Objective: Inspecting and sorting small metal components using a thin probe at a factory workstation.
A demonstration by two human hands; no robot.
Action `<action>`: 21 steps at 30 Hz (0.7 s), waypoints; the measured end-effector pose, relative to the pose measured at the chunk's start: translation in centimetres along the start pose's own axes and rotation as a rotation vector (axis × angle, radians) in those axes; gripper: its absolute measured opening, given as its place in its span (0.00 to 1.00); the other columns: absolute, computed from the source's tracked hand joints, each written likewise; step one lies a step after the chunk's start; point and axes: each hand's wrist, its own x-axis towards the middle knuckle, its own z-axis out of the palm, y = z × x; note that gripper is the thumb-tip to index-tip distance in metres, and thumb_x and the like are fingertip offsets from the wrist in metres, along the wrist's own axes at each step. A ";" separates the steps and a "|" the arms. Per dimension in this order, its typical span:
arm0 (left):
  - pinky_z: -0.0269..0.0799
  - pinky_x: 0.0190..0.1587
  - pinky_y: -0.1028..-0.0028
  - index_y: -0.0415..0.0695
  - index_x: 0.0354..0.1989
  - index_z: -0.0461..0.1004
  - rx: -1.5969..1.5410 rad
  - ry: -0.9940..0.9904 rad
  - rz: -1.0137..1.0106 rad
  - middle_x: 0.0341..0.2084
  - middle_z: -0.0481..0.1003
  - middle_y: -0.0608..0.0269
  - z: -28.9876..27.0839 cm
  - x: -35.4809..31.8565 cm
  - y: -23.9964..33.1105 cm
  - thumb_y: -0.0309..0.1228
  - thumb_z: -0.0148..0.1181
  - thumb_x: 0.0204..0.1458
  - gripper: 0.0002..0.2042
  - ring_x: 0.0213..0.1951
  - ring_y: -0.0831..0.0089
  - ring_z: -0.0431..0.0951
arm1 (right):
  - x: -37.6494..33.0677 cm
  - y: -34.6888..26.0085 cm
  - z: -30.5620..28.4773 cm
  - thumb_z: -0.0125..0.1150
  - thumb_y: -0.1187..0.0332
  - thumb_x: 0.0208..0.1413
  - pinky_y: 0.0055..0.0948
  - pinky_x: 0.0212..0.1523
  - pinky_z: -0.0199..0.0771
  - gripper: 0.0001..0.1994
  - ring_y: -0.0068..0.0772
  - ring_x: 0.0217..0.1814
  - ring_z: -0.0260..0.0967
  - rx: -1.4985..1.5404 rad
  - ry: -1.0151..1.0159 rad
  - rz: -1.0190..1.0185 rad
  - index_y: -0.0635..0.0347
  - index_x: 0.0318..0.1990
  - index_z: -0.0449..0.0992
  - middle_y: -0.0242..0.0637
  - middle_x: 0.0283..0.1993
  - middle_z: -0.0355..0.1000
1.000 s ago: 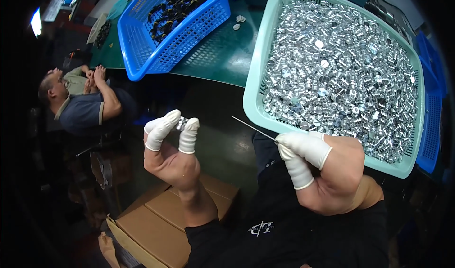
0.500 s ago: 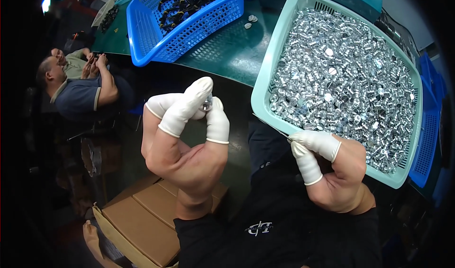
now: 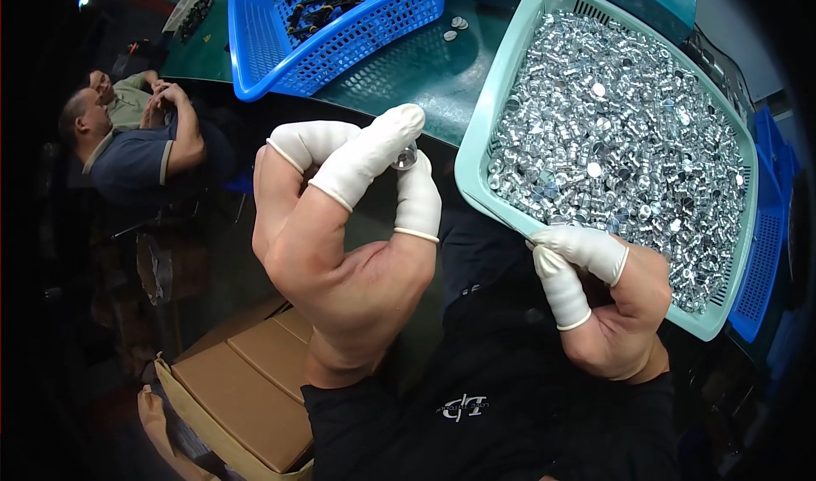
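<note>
My left hand point(image 3: 344, 251) is raised left of centre, with white finger cots on its fingers. Between thumb and fingertips it pinches a small shiny round part point(image 3: 405, 156), clear or silvery. My right hand point(image 3: 614, 298), also in white cots, is closed by the near corner of a pale green basket point(image 3: 478, 116). From its fingertips a thin, slender tool point(image 3: 512, 227) points up and left along the basket's rim; its exact kind cannot be made out. Heaped in the basket are many small silvery metal parts point(image 3: 620, 132).
A blue perforated basket point(image 3: 361, 39) with black and yellow pieces stands on the green table point(image 3: 387, 90). Several small pale discs point(image 3: 456, 27) lie beside it. An open cardboard box point(image 3: 246, 387) is at lower left. Two people point(image 3: 136, 141) sit further off at left.
My left hand has moved up and to the right with the small round part still pinched. My right hand has shifted slightly right, keeping its grip. The view has tilted a little.
</note>
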 end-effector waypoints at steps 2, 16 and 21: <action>0.67 0.38 0.80 0.36 0.37 0.78 0.001 -0.007 0.010 0.29 0.71 0.64 0.0 0.0 -0.2 0.11 0.61 0.36 0.16 0.32 0.77 0.70 | 0.0 0.0 0.0 0.63 0.83 0.44 0.20 0.20 0.70 0.07 0.30 0.21 0.74 0.004 -0.004 0.009 0.69 0.33 0.76 0.44 0.24 0.75; 0.68 0.40 0.78 0.35 0.37 0.77 -0.332 -0.166 -0.068 0.34 0.74 0.55 -0.1 -0.8 0.6 0.12 0.62 0.37 0.16 0.35 0.72 0.74 | 0.4 -1.0 -1.3 0.63 0.81 0.45 0.21 0.18 0.69 0.07 0.32 0.19 0.73 0.053 -0.079 0.036 0.70 0.35 0.77 0.43 0.22 0.74; 0.70 0.35 0.78 0.35 0.41 0.75 -0.479 -0.432 -0.154 0.31 0.74 0.52 -0.8 -3.5 -0.9 0.13 0.65 0.34 0.19 0.33 0.70 0.74 | -0.7 -0.6 -2.7 0.64 0.82 0.42 0.21 0.16 0.66 0.10 0.31 0.16 0.70 0.040 -0.090 0.111 0.70 0.35 0.76 0.41 0.19 0.71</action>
